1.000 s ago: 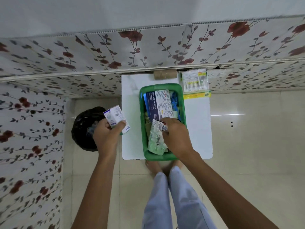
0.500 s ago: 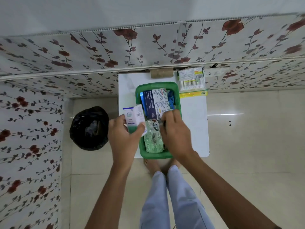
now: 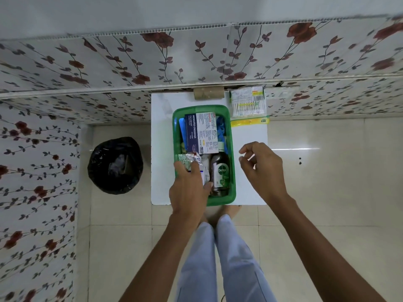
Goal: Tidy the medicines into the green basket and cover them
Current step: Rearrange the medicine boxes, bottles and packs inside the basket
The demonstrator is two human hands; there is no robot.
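Medicines fill the green plastic basket [image 3: 232, 153], which stands on the white tabletop [image 3: 162, 138]: a white and blue dressings box [image 3: 201, 132] at the far end, a brown Dettol bottle [image 3: 220, 174] lying along the right wall, and a crinkled silver blister strip [image 3: 189, 158] at the left. The left hand [image 3: 188, 188] reaches into the near left of the basket, fingers closed around a small white box [image 3: 204, 174] mostly hidden beneath it. The right hand [image 3: 262, 168] hovers over the bare tabletop right of the basket, fingers loosely curled and holding nothing. A packet of cotton buds [image 3: 248, 103] lies at the far right corner.
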